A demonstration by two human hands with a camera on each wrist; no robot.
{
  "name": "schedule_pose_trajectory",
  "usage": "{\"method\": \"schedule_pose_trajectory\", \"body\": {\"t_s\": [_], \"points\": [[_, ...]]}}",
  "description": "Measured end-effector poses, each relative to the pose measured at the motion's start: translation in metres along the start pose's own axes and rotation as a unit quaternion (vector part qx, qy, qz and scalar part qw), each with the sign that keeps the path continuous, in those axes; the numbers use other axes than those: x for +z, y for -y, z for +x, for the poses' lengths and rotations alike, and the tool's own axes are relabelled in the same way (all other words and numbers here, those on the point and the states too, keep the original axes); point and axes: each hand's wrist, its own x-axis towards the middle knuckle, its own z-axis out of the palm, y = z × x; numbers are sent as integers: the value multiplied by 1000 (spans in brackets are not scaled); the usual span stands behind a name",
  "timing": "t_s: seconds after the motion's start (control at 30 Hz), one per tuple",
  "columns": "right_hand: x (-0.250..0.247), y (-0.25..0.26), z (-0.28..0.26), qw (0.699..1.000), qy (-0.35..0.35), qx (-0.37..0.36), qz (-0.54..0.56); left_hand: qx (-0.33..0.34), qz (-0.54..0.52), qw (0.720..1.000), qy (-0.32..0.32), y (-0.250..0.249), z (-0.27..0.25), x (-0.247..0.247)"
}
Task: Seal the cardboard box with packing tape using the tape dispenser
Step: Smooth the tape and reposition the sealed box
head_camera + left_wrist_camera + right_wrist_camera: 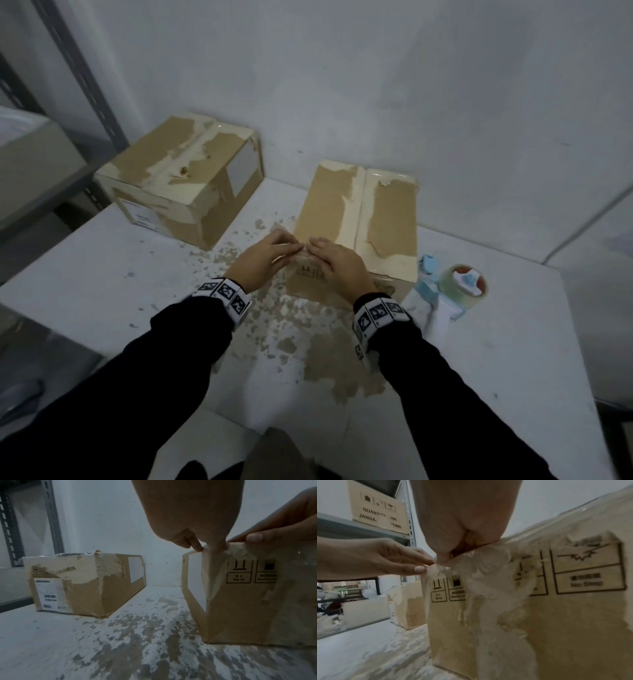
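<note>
I see the white counter (pixel 479 342), flecked with torn brown paper scraps (pixel 329 363). The cardboard box (pixel 329 205) sits mid-counter against the wall, flaps shut; a second box (pixel 191 192) is well apart to its left. The tape dispenser (pixel 459 284) lies just beside the box's right near corner. Both hands are at the box's near top edge: left hand (pixel 263 257) pinching crumpled clear tape (pixel 471 563) at the corner, right hand (pixel 339 267) fingers curled over the edge, thumb clamping the same tape.
</note>
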Motion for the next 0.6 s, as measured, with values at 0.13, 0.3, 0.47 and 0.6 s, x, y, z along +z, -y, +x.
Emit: {"method": "schedule_pose_trajectory", "body": {"t_s": [0.13,0.3,0.47,0.6], "points": [[13,0,-2,996,-65,-35,-59,12,-12,1000,-2,9,1,3],[24,12,-3,986,-126,-18,-109,-16,-26,999,-18,18,-4,11],[21,33,8,983,-156,44,-82,2,-53,998,-23,25,-5,10],[39,45,13,984,-140,35,-108,8,-87,996,-35,26,-11,15]]}}
